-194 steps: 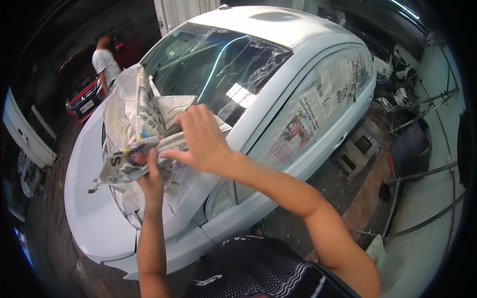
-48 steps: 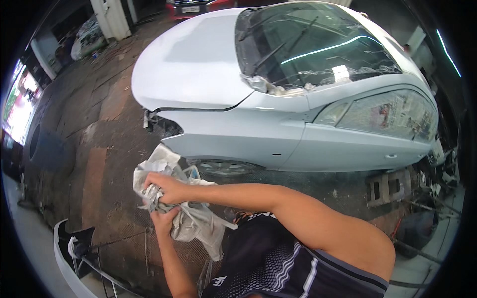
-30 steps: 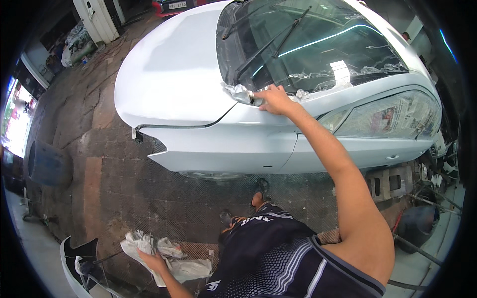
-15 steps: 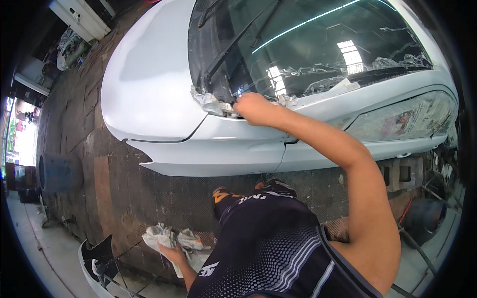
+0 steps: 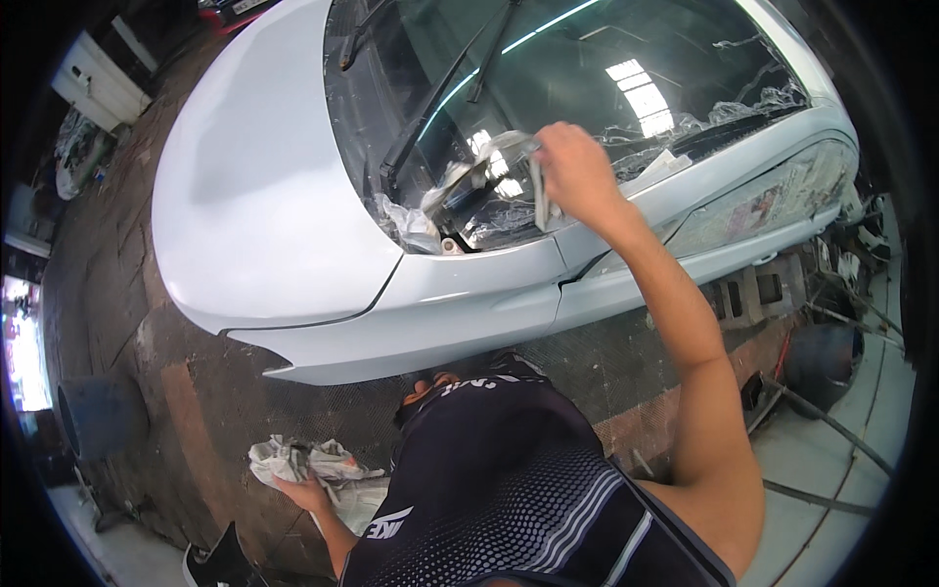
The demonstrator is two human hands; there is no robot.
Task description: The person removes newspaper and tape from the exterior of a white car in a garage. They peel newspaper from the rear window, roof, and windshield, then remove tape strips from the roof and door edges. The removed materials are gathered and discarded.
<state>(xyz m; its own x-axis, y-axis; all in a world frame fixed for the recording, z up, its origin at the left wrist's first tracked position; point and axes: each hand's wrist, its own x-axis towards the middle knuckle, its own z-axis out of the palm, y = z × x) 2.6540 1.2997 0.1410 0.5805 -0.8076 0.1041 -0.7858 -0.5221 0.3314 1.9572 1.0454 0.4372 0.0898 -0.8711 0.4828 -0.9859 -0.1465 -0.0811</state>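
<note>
Over the near lower corner of the windshield [image 5: 548, 88], my right hand [image 5: 577, 171] is closed on a strip of masking paper [image 5: 455, 179]. The strip arches away from the glass, and one end hangs below my fingers. Crumpled clear plastic film [image 5: 409, 223] sits at the rear corner of the white hood [image 5: 254, 147], beside the strip's lower end. Low on the left, my left hand [image 5: 305, 492] grips a wad of crumpled masking paper [image 5: 284, 458] beside my body, away from the car.
Torn film [image 5: 753, 106] clings along the windshield's side edge. Printed paper covers the side window [image 5: 753, 201]. Wipers [image 5: 430, 117] lie across the glass. A blue drum [image 5: 103, 416] stands at left; a dark bumper piece [image 5: 225, 558] lies low left. Metal bars [image 5: 822, 421] are at right.
My right hand has moved up and right from the windshield corner, lifting the paper strip off it. My left hand still holds the wad. The whole view has shifted somewhat.
</note>
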